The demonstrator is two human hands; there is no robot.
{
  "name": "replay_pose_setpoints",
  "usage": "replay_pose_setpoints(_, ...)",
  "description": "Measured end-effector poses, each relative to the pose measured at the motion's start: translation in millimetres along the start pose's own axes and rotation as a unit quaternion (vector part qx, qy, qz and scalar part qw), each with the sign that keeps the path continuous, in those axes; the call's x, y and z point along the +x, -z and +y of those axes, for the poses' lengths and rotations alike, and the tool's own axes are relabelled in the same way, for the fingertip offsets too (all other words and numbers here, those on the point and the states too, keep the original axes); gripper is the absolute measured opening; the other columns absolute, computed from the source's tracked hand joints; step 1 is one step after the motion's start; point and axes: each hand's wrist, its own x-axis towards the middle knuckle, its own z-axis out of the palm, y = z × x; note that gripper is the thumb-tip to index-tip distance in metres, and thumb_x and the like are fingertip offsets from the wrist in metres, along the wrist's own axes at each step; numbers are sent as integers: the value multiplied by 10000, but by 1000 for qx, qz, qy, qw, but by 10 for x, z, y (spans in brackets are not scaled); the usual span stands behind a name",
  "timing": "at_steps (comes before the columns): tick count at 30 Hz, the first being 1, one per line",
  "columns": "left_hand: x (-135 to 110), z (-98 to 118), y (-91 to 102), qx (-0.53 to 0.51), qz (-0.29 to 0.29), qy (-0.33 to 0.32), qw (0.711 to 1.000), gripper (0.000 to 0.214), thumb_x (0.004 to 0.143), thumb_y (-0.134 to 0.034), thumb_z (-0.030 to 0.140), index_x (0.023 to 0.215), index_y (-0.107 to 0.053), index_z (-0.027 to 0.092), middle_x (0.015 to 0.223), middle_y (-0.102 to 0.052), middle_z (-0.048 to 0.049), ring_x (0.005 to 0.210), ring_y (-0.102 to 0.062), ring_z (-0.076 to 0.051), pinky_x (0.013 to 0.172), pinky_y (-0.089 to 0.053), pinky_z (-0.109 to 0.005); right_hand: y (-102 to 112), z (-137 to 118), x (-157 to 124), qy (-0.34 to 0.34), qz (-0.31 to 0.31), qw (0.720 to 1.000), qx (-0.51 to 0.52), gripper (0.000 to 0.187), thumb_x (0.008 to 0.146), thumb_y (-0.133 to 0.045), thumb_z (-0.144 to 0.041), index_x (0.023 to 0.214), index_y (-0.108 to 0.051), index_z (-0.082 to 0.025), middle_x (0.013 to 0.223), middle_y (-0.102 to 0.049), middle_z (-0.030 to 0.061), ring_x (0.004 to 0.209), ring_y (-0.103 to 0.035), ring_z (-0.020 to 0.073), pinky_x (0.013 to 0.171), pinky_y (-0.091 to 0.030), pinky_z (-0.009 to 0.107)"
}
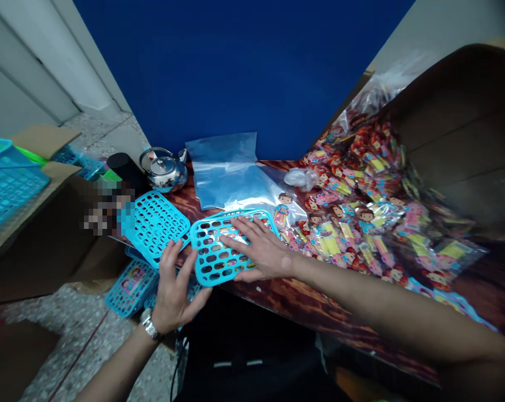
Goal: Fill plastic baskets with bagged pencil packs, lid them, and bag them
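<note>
The blue perforated basket (216,257) lies under the right hand (263,251), flat with fingers spread; the left hand (173,293), loosely curled beside the basket, grips nothing; even palm pressure should keep it from sliding

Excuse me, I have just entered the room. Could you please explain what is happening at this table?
A person has the right hand spread on top of a light-blue perforated basket at the table's edge. The left hand is open by its near left corner; whether it touches is hard to tell. Another blue perforated piece is just to the left. Clear plastic sheets lie behind, and many small packets are heaped to the right.
</note>
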Motion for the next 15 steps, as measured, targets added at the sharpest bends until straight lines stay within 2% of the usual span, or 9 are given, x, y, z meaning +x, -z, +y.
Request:
replay_pose_setpoints(3, 110, 126, -48, 86, -11, -125, 988, 749, 823, -557, 400, 1455, -189, 237, 1542, -82, -80, 1393, -86, -360, 1112, -95, -565, -3, -6, -4, -2, 3, 1000, 1, 839, 771, -506, -686, 1453, -234, -279, 1531, -95, 137, 1375, -116, 361, 1073, -133, 584)
replay_pose_setpoints(6, 335, 121, -137, 141, -93, -215, 962, 719, 853, -478, 530, 1440, -240, 190, 1503, -239, -135, 1406, -68, -332, 1112, -15, -551, -18, -13, 2, -8, 5, 1000, -6, 855, 766, -502, -693, 1446, -265, -232, 1530, -97, 146, 1383, -87, 353, 1085, -113, 568)
replay_pose_setpoints(8, 475, 70, -183, 141, -148, -225, 953, 757, 850, -416, 609, 1435, -247, 159, 1470, -307, -169, 1400, -102, -342, 1102, -45, -561, -26, -18, 11, -13, -2, 1000, -11, 887, 755, -499, -709, 1431, -301, -171, 1523, -106, 176, 1385, -74, 355, 1091, -103, 561)
replay_pose_setpoints(10, 560, 19, -208, 130, -180, -219, 950, 808, 838, -387, 652, 1437, -233, 132, 1475, -290, -188, 1394, -133, -350, 1099, -94, -548, -26, -21, 20, -16, -9, 1000, -13, 892, 750, -496, -717, 1406, -344, -132, 1517, -111, 200, 1384, -75, 363, 1092, -97, 561)
replay_pose_setpoints(15, 563, -38, -221, 97, -193, -206, 954, 880, 813, -424, 666, 1459, -156, 132, 1505, -208, -190, 1393, -122, -361, 1099, -119, -537, -16, -24, 21, -9, 4, 1000, -11, 879, 763, -475, -720, 1401, -344, -129, 1512, -118, 216, 1383, -74, 377, 1084, -111, 576)
